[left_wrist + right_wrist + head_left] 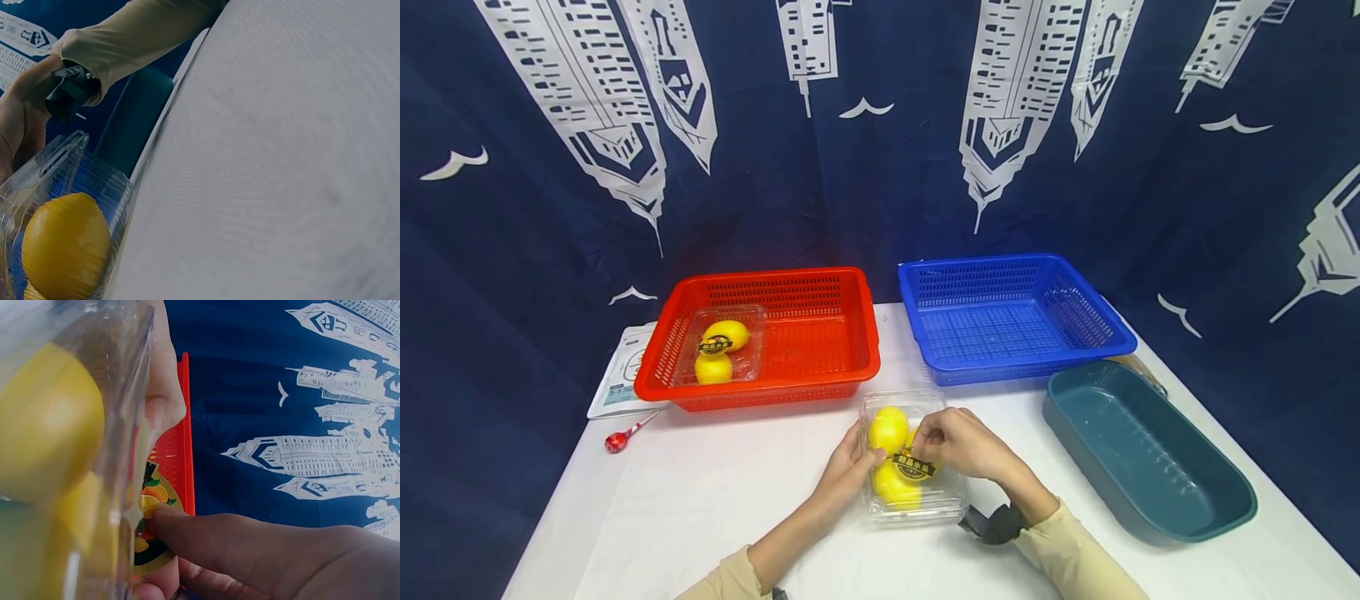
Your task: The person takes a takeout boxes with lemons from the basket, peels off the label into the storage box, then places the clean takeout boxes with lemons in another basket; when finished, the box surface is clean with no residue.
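A clear plastic box (951, 500) with yellow lemons (889, 429) inside sits at the front middle of the table in the head view. My left hand (847, 467) grips its left side, thumb over the lid. A black and gold fruit sticker (913, 465) is on the lid. My right hand (964, 446) pinches at this sticker from above; in the right wrist view the thumb (194, 540) lies on its printed face, with fingertips below. One lemon (65, 247) shows through the box wall in the left wrist view.
Behind stands a red basket (775, 392) holding another clear box of lemons (715, 368). A blue basket (1015, 367) is at back right, a dark green tub (1150, 450) at right. A lollipop (617, 441) and a white packet (617, 387) lie at left.
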Motion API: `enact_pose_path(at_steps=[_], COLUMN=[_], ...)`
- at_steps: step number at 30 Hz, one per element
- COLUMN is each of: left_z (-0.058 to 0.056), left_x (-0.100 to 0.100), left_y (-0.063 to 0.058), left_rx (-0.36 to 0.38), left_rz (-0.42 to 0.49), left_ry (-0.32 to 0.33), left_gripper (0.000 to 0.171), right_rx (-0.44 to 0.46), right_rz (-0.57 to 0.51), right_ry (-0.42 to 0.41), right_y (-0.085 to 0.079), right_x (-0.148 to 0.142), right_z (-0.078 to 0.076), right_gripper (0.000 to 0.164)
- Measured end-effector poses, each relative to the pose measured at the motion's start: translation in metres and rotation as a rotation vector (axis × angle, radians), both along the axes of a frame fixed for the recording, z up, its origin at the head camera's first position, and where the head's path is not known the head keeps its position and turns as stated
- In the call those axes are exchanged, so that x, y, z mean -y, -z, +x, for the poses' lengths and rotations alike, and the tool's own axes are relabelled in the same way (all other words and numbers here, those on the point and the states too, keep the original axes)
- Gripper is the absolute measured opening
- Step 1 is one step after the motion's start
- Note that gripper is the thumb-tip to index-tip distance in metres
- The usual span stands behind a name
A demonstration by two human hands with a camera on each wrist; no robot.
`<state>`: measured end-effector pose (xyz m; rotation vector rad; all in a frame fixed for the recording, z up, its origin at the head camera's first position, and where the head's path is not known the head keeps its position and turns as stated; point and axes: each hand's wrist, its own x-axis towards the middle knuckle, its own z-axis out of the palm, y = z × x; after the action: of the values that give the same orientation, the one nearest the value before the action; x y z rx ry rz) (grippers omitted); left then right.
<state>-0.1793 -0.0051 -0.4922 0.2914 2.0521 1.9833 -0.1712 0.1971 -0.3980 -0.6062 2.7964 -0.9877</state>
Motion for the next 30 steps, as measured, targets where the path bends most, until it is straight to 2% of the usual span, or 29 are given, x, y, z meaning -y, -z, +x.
enact_pose_path(at_steps=[13,30], left_z=[0.0028,0.001], left_x=[0.0004,0.0018], left_y=[-0.0008,-0.0001], left_rx=[0.008,0.014], left_rz=[-0.018,-0.011], left_ry=[-0.012,0.0], left_gripper=[0.078,0.079], right_rx=[0.037,0.096], right_rz=[-0.035,-0.101], right_ry=[-0.019,-0.043], right_y=[0.0,-0.0007], right_x=[-0.0029,-0.007], right_z=[-0.0006,-0.0029], right_gripper=[0.005,0.005])
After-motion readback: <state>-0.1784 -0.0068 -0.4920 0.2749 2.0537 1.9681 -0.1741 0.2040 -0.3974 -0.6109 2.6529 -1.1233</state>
